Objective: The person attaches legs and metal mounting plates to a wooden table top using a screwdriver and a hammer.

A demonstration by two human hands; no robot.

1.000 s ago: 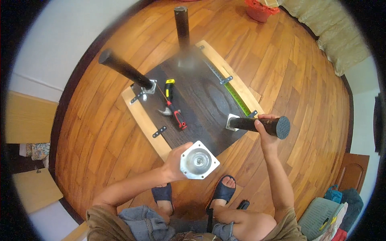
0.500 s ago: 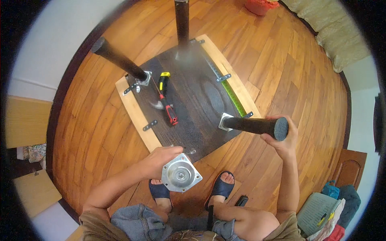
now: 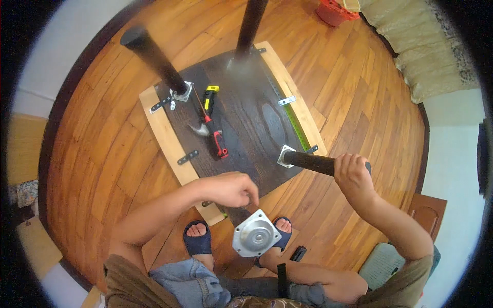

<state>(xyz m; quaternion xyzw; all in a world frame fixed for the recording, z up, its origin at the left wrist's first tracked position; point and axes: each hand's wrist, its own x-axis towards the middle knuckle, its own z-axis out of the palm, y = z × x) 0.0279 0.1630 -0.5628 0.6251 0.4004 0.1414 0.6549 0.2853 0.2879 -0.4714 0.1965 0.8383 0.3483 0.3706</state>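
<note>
So you're wrapping your right hand [image 3: 354, 177] round the black leg [image 3: 313, 163] at the near right of the dark board [image 3: 239, 120], ideally holding its base plate [image 3: 282, 157] flat, while your left hand [image 3: 230, 189] is curling beside another silver plate [image 3: 256, 237], can't tell if gripping.

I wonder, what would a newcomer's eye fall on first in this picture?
Probably the shiny metal plate facing the camera at lower middle, just below the left hand. Next might come the right hand gripping a black leg at right, then the yellow-black handle on the dark board.
</note>
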